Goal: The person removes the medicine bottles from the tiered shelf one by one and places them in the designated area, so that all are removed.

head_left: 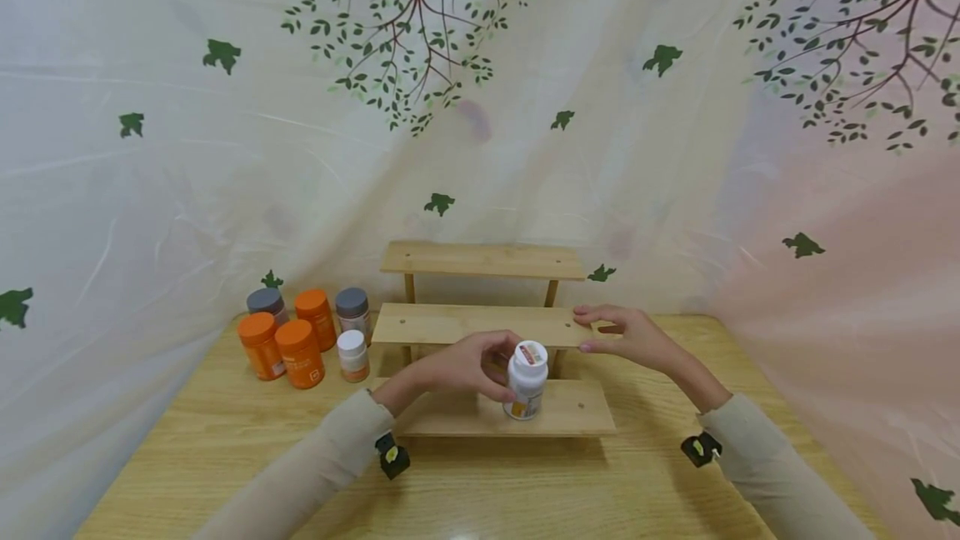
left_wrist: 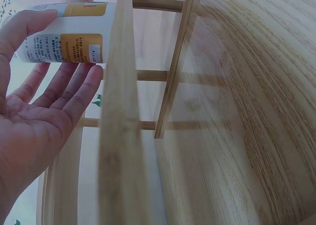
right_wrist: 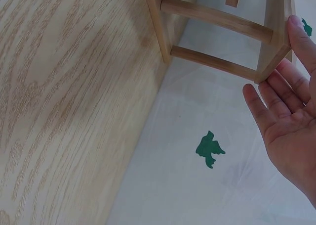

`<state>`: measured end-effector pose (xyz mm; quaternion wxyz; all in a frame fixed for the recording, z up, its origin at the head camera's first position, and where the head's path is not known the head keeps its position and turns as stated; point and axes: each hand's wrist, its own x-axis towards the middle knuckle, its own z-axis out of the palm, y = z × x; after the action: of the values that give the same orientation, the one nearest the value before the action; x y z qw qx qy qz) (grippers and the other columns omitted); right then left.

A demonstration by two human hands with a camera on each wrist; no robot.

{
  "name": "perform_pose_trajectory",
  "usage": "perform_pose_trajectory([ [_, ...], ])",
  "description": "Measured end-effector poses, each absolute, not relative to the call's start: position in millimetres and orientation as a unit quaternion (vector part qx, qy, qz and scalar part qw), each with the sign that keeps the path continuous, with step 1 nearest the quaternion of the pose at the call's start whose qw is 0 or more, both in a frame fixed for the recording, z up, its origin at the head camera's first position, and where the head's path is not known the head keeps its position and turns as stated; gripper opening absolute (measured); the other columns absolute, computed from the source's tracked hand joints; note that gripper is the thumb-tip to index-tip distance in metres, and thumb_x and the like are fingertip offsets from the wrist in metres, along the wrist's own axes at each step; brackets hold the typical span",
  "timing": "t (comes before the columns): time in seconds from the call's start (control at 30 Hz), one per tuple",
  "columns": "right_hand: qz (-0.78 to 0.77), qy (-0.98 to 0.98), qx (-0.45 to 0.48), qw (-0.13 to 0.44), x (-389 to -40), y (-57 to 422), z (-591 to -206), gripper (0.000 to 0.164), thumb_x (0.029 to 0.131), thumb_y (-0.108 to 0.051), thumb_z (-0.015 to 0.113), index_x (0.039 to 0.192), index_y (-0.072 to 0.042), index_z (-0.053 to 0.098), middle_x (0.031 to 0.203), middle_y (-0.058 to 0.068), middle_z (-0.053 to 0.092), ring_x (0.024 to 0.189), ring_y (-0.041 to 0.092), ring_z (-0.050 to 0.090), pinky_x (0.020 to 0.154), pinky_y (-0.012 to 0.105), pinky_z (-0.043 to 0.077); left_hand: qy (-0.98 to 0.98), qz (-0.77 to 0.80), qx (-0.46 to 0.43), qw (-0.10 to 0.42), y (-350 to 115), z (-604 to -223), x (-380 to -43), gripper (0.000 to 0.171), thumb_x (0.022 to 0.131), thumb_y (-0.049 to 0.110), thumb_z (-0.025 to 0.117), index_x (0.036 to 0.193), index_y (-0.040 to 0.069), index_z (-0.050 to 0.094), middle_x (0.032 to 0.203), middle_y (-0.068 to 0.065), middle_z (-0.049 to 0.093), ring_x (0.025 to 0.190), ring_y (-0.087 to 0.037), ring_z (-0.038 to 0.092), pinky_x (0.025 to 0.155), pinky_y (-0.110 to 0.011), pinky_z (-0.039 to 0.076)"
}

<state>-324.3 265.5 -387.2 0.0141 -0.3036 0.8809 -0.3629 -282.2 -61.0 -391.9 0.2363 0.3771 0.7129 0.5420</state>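
Note:
My left hand [head_left: 476, 365] holds a white pill bottle [head_left: 527, 382] with an orange-marked label, upright at the lowest tier of a three-tier wooden rack [head_left: 465, 419]. In the left wrist view, the thumb lies along one side of the bottle [left_wrist: 84, 32] and the fingertips are on the other. Its base is at the shelf board [left_wrist: 121, 151]. At the right end of the middle tier [head_left: 480, 325], my right hand [head_left: 633, 336] grips the board's corner between thumb and fingers, as the right wrist view also shows.
Left of the rack stand orange bottles [head_left: 300, 352], two grey-capped bottles [head_left: 352, 307] and a small white jar [head_left: 352, 357]. The top tier [head_left: 483, 260] is at the back. Behind the wooden table [head_left: 480, 490] hangs a pale curtain [head_left: 510, 165] with leaf prints.

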Motion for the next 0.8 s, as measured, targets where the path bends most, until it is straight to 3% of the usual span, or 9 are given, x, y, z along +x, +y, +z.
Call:
perform_pose_trajectory([
  [0.47,-0.366,0.879,-0.306,0.015,-325.5,264.5,-385.6,0.049,0.089,-0.022,0.079,0.132,-0.002,0.067,0.148,0.017,0.056,0.138,0.04,0.051,0.105,0.06,0.05,0.726,0.541,0.365,0.214,-60.5,-394.1,-281.1,0.058,0.082,-0.006,0.079,0.134,0.0,0.053,0.128,-0.017,0.062,0.113,-0.017,0.064,0.095,-0.033,0.059],
  [0.8,-0.376,0.875,-0.305,0.023,-322.6,265.3,-384.9,0.045,0.089,-0.021,0.079,0.13,-0.004,0.069,0.148,0.018,0.056,0.139,0.042,0.05,0.104,0.065,0.048,0.727,0.542,0.364,0.211,-58.2,-394.9,-280.2,0.058,0.082,-0.005,0.079,0.134,0.001,0.053,0.128,-0.016,0.061,0.112,-0.016,0.063,0.095,-0.033,0.059],
])
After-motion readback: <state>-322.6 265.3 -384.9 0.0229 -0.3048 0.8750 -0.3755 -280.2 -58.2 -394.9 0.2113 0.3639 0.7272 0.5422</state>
